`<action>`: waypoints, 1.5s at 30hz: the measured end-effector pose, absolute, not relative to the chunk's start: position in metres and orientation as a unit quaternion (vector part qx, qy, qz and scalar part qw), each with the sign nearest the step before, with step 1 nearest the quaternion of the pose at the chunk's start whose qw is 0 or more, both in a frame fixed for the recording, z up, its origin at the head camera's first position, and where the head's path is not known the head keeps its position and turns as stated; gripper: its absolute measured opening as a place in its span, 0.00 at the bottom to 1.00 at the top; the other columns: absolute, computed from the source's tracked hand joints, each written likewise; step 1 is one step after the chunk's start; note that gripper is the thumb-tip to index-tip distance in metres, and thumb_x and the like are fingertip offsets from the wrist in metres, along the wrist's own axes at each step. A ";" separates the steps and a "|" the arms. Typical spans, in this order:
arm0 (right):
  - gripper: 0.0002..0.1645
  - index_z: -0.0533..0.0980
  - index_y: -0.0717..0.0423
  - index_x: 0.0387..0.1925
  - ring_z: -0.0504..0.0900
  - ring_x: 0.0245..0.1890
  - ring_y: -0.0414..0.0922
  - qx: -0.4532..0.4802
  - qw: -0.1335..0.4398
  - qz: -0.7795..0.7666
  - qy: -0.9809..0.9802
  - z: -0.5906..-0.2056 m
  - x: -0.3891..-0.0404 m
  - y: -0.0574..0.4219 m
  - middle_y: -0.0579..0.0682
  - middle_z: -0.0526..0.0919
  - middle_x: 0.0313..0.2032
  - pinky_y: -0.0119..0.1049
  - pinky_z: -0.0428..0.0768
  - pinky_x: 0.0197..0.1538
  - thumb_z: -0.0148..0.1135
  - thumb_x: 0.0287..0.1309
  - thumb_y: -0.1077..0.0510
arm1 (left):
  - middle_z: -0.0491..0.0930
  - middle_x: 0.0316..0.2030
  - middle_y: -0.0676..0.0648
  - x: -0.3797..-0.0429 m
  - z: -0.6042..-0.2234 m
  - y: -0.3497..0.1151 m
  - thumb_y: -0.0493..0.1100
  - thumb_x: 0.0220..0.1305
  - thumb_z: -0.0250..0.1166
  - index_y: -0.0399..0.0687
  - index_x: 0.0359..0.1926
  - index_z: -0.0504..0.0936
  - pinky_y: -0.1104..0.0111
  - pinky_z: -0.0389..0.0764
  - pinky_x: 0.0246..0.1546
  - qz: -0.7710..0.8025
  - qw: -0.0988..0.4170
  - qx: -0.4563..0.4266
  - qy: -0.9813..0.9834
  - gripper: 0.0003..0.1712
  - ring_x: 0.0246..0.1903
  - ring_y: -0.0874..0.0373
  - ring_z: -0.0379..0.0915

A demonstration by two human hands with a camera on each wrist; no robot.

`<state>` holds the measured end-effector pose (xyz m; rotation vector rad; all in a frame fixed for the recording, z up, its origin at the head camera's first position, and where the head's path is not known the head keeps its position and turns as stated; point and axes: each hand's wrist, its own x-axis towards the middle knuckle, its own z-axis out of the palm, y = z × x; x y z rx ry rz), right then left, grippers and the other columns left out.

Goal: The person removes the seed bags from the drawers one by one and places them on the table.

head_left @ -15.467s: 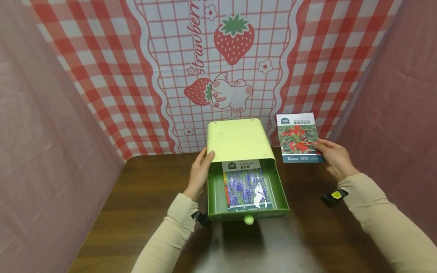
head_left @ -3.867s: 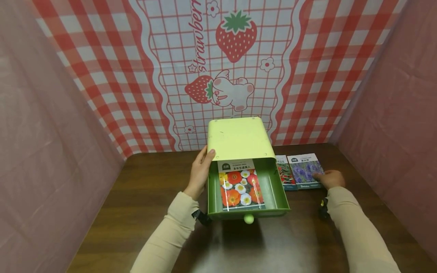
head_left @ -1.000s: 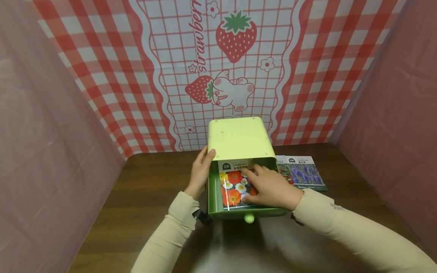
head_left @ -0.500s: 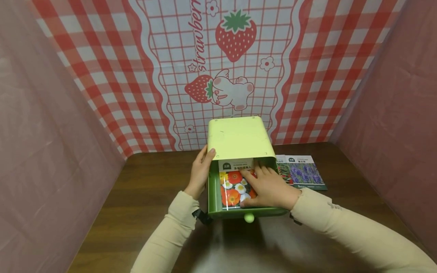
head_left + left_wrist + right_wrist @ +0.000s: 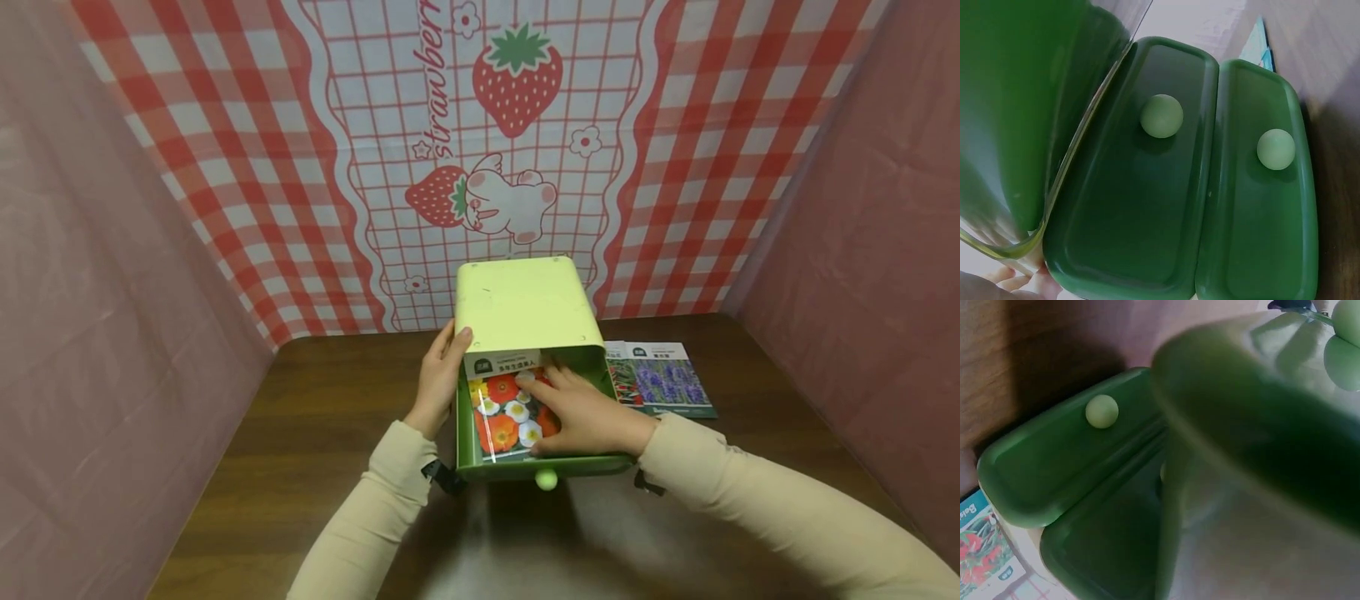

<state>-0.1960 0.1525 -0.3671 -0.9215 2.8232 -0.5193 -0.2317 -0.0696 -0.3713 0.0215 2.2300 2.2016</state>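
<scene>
Near the back edge of the surface point(image 5: 337, 400), gripped one box point(image 5: 528, 304) at left with left hand point(image 5: 435, 379); counted two closed drawers point(image 5: 1129, 194), one pulled-out drawer point(image 5: 495, 473). Inside that, touched one poppy packet point(image 5: 504, 417) with right hand point(image 5: 588, 421) spread, apparently loosening it; next probably needed a pinch and lift. Toward the back right corner, counted two other packets point(image 5: 670, 383).

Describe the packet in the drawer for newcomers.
A pale yellow-green cabinet stands on the table. Inside its open top drawer, partly under the right hand, lies the packet. Orange and white blooms distinguish it from the purple-flowered packet and red-flowered packet outside.
</scene>
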 end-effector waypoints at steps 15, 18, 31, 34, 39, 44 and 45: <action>0.51 0.56 0.44 0.75 0.45 0.76 0.64 -0.274 0.116 -0.273 0.915 -0.365 -0.193 0.152 0.64 0.46 0.76 0.68 0.64 0.66 0.72 0.55 0.48 | 0.58 0.74 0.45 -0.256 -0.402 -0.071 0.65 0.68 0.56 0.57 0.77 0.53 0.51 0.65 0.69 0.714 0.006 0.007 0.701 0.43 0.70 0.46 0.59; 0.49 0.55 0.44 0.76 0.45 0.76 0.63 -0.262 0.131 -0.312 0.904 -0.363 -0.191 0.153 0.63 0.45 0.77 0.66 0.66 0.65 0.69 0.58 0.49 | 0.61 0.73 0.46 -0.256 -0.404 -0.071 0.68 0.66 0.56 0.61 0.76 0.55 0.51 0.66 0.69 0.715 0.001 0.007 0.699 0.43 0.69 0.47 0.63; 0.43 0.55 0.56 0.75 0.75 0.60 0.59 -0.176 0.122 -0.453 0.865 -0.358 -0.191 0.155 0.64 0.68 0.66 0.42 0.84 0.48 0.63 0.64 0.58 | 0.71 0.65 0.43 -0.255 -0.404 -0.070 0.70 0.64 0.57 0.62 0.75 0.57 0.53 0.71 0.64 0.715 -0.009 0.003 0.700 0.44 0.60 0.47 0.73; 0.45 0.51 0.59 0.75 0.76 0.59 0.59 -0.134 0.130 -0.480 0.857 -0.358 -0.194 0.154 0.66 0.67 0.66 0.44 0.84 0.49 0.62 0.65 0.57 | 0.71 0.66 0.42 -0.256 -0.404 -0.070 0.69 0.65 0.57 0.61 0.76 0.56 0.52 0.70 0.66 0.716 -0.007 0.004 0.698 0.43 0.61 0.46 0.72; 0.49 0.43 0.61 0.76 0.80 0.54 0.55 -0.096 0.158 -0.503 0.844 -0.358 -0.199 0.153 0.66 0.73 0.60 0.52 0.79 0.58 0.60 0.66 0.54 | 0.66 0.69 0.42 -0.256 -0.403 -0.071 0.67 0.67 0.56 0.59 0.77 0.54 0.52 0.67 0.68 0.714 0.001 0.007 0.701 0.43 0.65 0.46 0.68; 0.48 0.41 0.64 0.76 0.84 0.46 0.49 -0.084 0.185 -0.534 0.821 -0.360 -0.202 0.154 0.61 0.80 0.49 0.51 0.79 0.58 0.59 0.67 0.58 | 0.61 0.72 0.41 -0.248 -0.390 -0.072 0.61 0.71 0.54 0.52 0.77 0.52 0.51 0.65 0.70 0.709 0.009 0.010 0.705 0.41 0.68 0.45 0.62; 0.48 0.42 0.65 0.76 0.84 0.45 0.48 -0.084 0.188 -0.540 0.816 -0.361 -0.202 0.154 0.60 0.81 0.47 0.49 0.80 0.57 0.59 0.67 0.59 | 0.60 0.73 0.41 -0.245 -0.386 -0.072 0.60 0.72 0.54 0.50 0.77 0.52 0.51 0.64 0.70 0.708 0.009 0.010 0.706 0.41 0.69 0.44 0.61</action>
